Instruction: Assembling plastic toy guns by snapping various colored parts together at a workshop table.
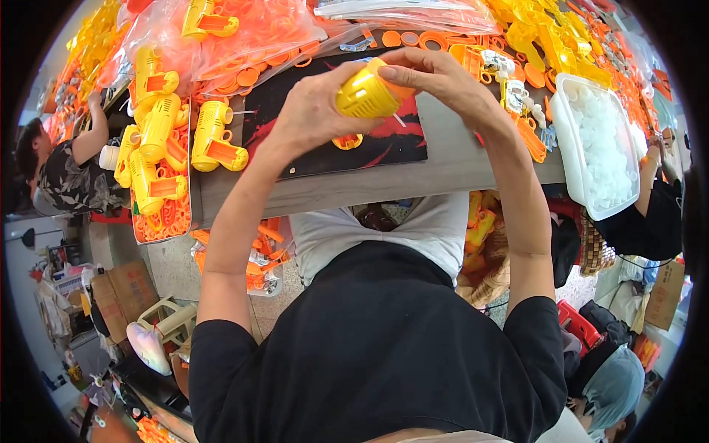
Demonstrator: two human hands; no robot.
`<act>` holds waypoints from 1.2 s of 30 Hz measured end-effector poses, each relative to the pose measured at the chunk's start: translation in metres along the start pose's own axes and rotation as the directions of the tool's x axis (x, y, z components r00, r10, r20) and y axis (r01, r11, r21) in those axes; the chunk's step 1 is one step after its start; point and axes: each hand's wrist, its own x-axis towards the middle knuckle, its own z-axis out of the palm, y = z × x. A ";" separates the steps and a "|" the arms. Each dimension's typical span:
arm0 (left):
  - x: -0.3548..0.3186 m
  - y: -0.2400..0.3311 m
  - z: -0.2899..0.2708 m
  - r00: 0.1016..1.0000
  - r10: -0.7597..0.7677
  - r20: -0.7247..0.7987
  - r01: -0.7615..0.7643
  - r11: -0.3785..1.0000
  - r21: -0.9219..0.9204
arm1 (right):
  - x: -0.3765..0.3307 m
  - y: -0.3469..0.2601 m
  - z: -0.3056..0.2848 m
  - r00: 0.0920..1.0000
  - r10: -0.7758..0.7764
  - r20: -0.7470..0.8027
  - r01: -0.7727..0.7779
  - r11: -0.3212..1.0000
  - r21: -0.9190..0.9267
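My left hand (309, 111) is wrapped round a yellow plastic toy part (367, 97), a rounded barrel with slots in its side, held above the mat. Against its right end, which shows some orange, my right hand (437, 72) presses with thumb and fingers. What those fingertips pinch is partly hidden. Beneath, a smaller yellow and orange piece (347, 141) lies on the black and red mat (295, 156). To the left of the mat rests a yellow toy gun body (214, 133) with an orange part at its lower end.
More yellow toy bodies (157, 133) are heaped over a box of orange parts (159, 230) at the left. A white tub (578, 173) of translucent pieces stands right. Along the back lie bagged orange parts (251, 33) and yellow parts (550, 29). Other people work on both sides.
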 end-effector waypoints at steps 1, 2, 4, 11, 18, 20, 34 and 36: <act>0.001 -0.007 -0.003 1.000 -0.009 0.011 0.011 0.988 -0.155 | 0.000 0.002 0.002 0.998 -0.058 -0.011 0.059 0.993 0.107; 0.002 -0.016 -0.007 1.000 -0.015 0.020 0.021 0.953 -0.302 | 0.002 0.003 0.003 0.992 -0.120 -0.028 0.123 0.970 0.211; -0.003 -0.029 -0.014 0.998 -0.049 0.042 0.060 0.945 -0.323 | 0.002 0.011 0.000 0.996 -0.077 -0.035 0.084 0.962 0.261; -0.034 -0.065 -0.008 0.980 -0.192 0.050 0.142 0.502 -0.853 | -0.011 0.016 0.020 0.995 -0.010 -0.096 0.074 0.718 0.692; -0.042 -0.089 0.004 0.984 -0.151 0.092 0.126 0.236 -0.963 | -0.016 0.030 0.022 0.998 -0.053 -0.035 0.060 0.611 0.789; -0.040 -0.087 0.006 0.983 -0.178 0.047 0.092 0.251 -0.964 | -0.016 0.033 0.022 0.998 -0.029 -0.064 0.068 0.604 0.794; -0.033 -0.019 -0.021 0.989 -0.146 -0.035 0.099 0.811 -0.576 | -0.022 0.036 0.028 0.997 -0.061 -0.051 0.074 0.472 0.878; -0.029 -0.003 -0.016 0.998 -0.023 -0.054 0.007 0.961 -0.277 | -0.022 0.032 0.029 0.989 -0.092 -0.113 0.146 0.621 0.770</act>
